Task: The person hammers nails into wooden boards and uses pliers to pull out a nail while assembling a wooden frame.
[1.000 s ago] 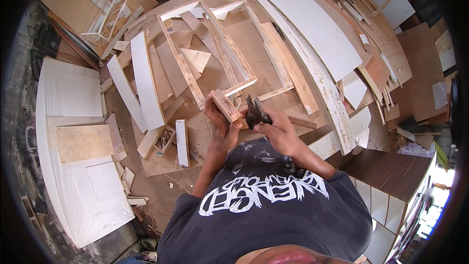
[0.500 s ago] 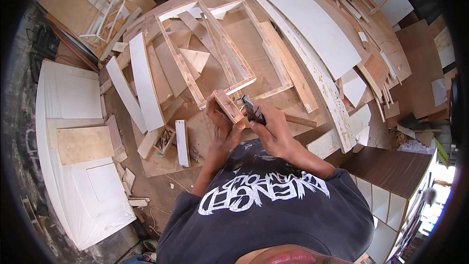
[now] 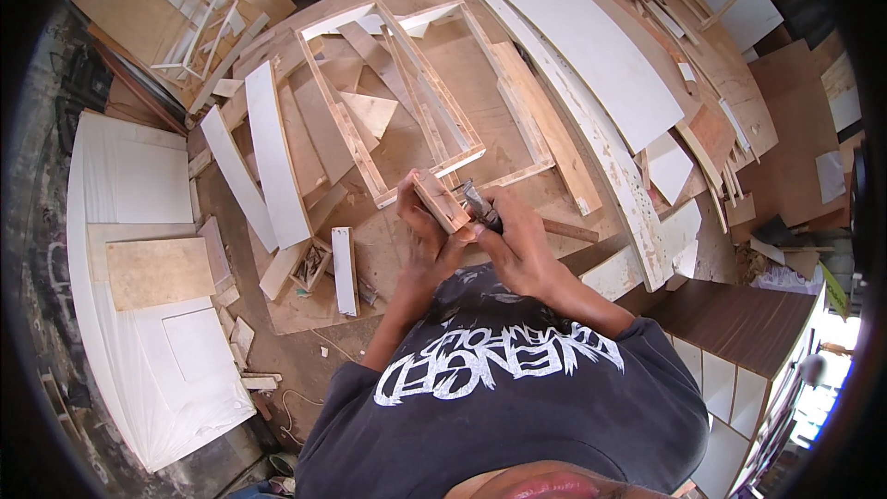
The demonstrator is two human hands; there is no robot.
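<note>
My left hand (image 3: 431, 238) is closed around a short wooden block (image 3: 441, 201), held up at a slant in front of my chest. Its fingers wrap the far left side and the thumb lies along the near end. In my right hand (image 3: 520, 238) is a pair of pliers (image 3: 481, 207) with metal jaws and dark handles. The jaws are right beside the block's right side; whether they grip anything there is too small to tell. The two thumbs come close together at the block's near end.
Ahead on the workbench (image 3: 476, 187) lie wooden frames (image 3: 434, 117). White boards (image 3: 277, 157) are at the left, and a large white panel (image 3: 591, 46) is at the right. A small open wooden box (image 3: 312, 264) holding bits stands near a white strip (image 3: 345, 271). A brown-topped cabinet (image 3: 739, 319) stands right.
The block in my left hand has shifted slightly right, toward the pliers. The pliers have turned a little, and their jaws are nearer the block. Both grips are kept.
</note>
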